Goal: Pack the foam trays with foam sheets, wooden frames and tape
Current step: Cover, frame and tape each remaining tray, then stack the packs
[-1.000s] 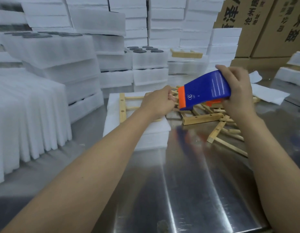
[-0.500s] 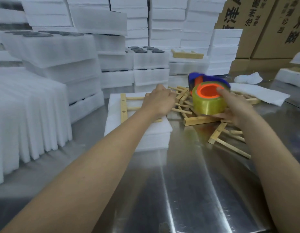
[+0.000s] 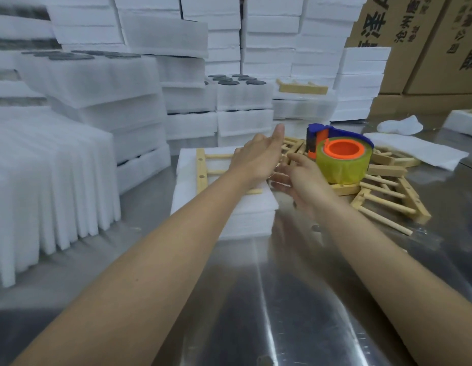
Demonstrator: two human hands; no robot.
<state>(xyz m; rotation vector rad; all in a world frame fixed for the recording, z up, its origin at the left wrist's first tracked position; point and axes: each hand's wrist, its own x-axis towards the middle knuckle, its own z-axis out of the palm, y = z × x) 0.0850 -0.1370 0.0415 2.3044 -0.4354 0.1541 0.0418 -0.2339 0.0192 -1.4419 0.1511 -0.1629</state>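
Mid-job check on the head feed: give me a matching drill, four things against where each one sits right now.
Things:
1. tape dispenser
2. wooden frame
3. upright foam sheets
4. cardboard boxes

Places:
a. far right, at the back
b. on top of the pile of loose wooden frames
c. lying flat on the foam tray at centre
d. standing on edge at the left of the table

Pairs: 1-b, 2-c, 3-d, 4-a

Tape dispenser (image 3: 337,157) atop wooden frames (image 3: 382,186), right of foam tray (image 3: 245,220).
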